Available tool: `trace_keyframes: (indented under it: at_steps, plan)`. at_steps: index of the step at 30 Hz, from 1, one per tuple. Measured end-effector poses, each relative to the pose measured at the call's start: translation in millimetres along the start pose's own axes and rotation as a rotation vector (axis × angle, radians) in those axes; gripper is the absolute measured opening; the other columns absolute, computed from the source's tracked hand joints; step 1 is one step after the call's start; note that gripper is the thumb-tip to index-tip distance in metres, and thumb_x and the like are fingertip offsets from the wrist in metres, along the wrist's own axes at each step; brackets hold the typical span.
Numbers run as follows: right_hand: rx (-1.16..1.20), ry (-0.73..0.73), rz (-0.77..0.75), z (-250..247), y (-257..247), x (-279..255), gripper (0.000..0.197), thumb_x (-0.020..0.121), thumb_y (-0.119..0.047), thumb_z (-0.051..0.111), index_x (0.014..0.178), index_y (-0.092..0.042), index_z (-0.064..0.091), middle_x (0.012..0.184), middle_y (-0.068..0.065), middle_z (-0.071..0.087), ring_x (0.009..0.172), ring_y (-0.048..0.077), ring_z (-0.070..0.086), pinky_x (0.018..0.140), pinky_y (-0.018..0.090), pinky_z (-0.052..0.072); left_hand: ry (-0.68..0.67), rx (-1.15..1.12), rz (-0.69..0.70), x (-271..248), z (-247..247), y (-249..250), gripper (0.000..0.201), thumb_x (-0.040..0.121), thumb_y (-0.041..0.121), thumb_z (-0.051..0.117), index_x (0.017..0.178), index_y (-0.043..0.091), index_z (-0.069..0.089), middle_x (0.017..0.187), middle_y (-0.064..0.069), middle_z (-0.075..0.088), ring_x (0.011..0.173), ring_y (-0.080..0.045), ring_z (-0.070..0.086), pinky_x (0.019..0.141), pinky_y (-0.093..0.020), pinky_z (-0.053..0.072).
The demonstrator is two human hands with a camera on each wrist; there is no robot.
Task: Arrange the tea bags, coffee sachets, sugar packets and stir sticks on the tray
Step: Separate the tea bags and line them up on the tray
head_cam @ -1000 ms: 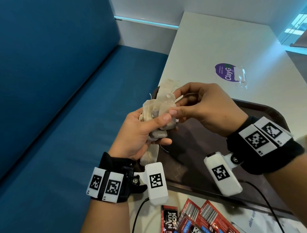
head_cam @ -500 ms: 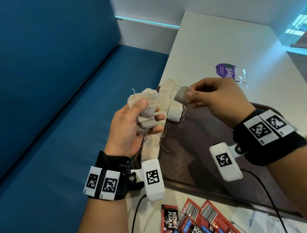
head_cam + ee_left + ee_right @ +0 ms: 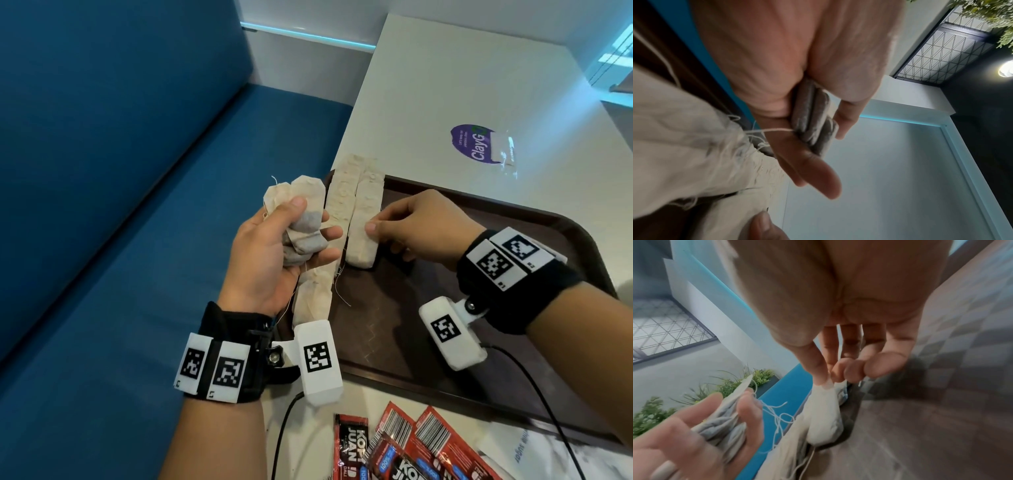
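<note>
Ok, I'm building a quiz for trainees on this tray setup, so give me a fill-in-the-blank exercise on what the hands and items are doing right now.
1. The left hand grips a bunch of ____.
2. The right hand sets a tea bag onto the brown ____.
3. The red coffee sachets lie on the white table, ____ the tray.
4. The tea bags on the tray form ____ rows.

Missing words: tea bags; tray; off; two

Tea bags (image 3: 363, 219) beige, greyish where filled — tray (image 3: 394, 308) dark brown, faint chequer perhaps; coffee sachets (image 3: 428, 448) red-black.
</note>
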State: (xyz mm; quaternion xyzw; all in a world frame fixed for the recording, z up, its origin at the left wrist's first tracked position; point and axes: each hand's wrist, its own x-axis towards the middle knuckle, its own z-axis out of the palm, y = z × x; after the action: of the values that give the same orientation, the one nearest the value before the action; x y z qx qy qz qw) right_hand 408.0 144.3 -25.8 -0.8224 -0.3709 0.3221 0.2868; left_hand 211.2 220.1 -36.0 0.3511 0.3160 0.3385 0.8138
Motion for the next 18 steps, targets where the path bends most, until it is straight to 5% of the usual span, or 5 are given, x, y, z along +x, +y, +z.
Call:
trace_keyframes:
  at_steps: [9, 13, 18]
  plan:
    - [0.073, 0.172, -0.117, 0.2, -3.7, 6.2, 0.017, 0.088, -0.026, 0.079, 0.1, -0.017, 0.07, 0.08, 0.006, 0.067, 0.061, 0.017, 0.063, 0.062, 0.031, 0.057, -0.039, -0.023, -0.021, 0.4, -0.6, 0.0, 0.034, 0.098, 0.021, 0.058, 0.123, -0.003, 0.059, 0.101, -0.015, 0.068, 0.09, -0.032, 0.074, 0.056, -0.032, 0.058]
    - [-0.084, 0.025, -0.169, 1.4, -4.7, 2.5, 0.015, 0.081, -0.023, 0.085, 0.091, -0.02, 0.074, 0.066, -0.003, 0.063, 0.055, 0.011, 0.061, 0.056, 0.022, 0.051, -0.04, -0.022, -0.023, 0.4, -0.3, -0.5, 0.033, 0.098, 0.02, 0.057, 0.123, -0.002, 0.059, 0.101, -0.016, 0.068, 0.089, -0.032, 0.075, 0.056, -0.032, 0.059]
    - [-0.21, -0.047, -0.132, 4.3, 2.0, 6.1, 0.028, 0.073, -0.03, 0.091, 0.096, -0.026, 0.076, 0.08, -0.009, 0.064, 0.069, 0.002, 0.059, 0.069, 0.018, 0.043, -0.044, -0.024, -0.032, 1.0, -0.4, -0.7, 0.034, 0.1, 0.019, 0.057, 0.125, -0.004, 0.058, 0.102, -0.017, 0.068, 0.091, -0.033, 0.075, 0.058, -0.033, 0.059]
